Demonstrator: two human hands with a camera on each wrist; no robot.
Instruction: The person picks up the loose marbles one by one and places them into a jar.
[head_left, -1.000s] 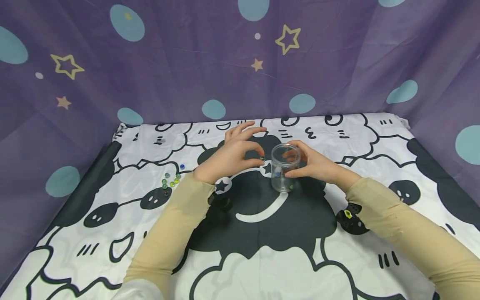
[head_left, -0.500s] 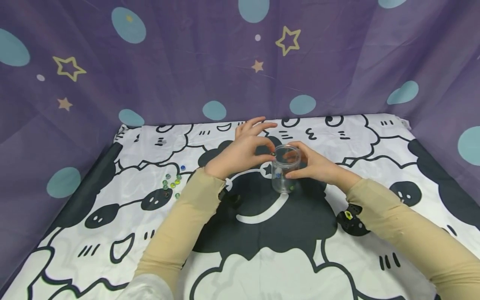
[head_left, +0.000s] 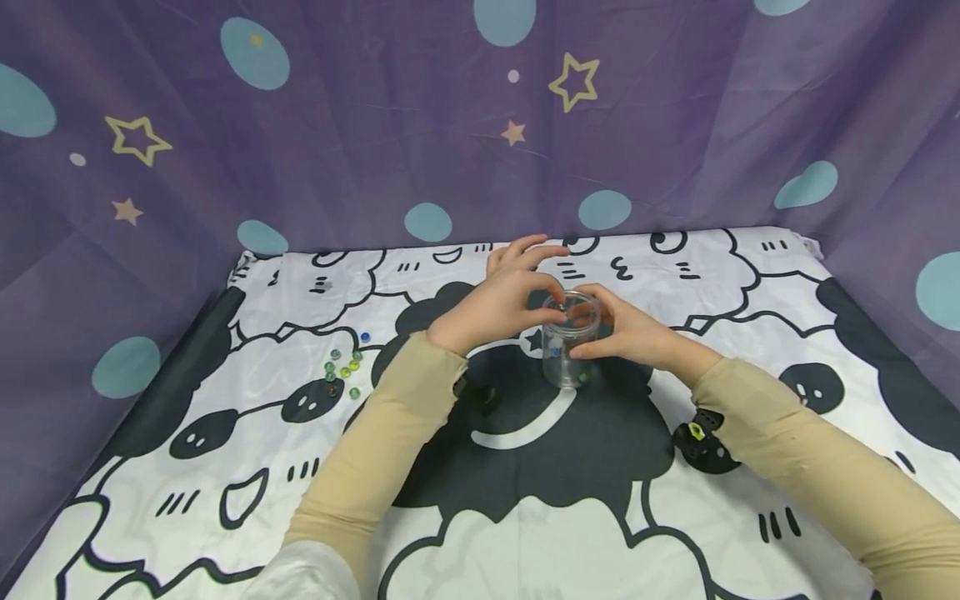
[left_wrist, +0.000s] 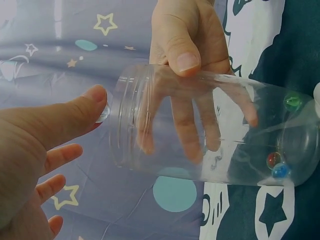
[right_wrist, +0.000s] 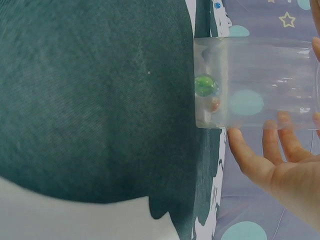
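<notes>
A clear, lidless jar [head_left: 566,368] stands upright on the patterned cloth. My right hand [head_left: 632,330] grips it from the right, thumb in front and fingers round the far side. Inside, at the bottom, lie a green marble [left_wrist: 292,102], a red marble [left_wrist: 273,160] and a blue marble [left_wrist: 281,170]. Right at the jar's mouth is my left hand [head_left: 510,305], its thumb and forefinger pinching a clear-looking marble [left_wrist: 104,114]. The other left fingers are spread away from the jar. The pinched marble is mostly hidden by the thumb.
Left of the left forearm, several loose marbles lie in a cluster, among them a yellow marble [head_left: 345,372], a blue marble [head_left: 365,337] and a green marble [head_left: 355,392]. A purple curtain [head_left: 360,150] hangs behind the cloth-covered table [head_left: 525,550].
My left hand has moved right with the pinched marble, from beside the jar to its mouth. A green marble has come into view from behind the left forearm. The right hand keeps holding the jar.
</notes>
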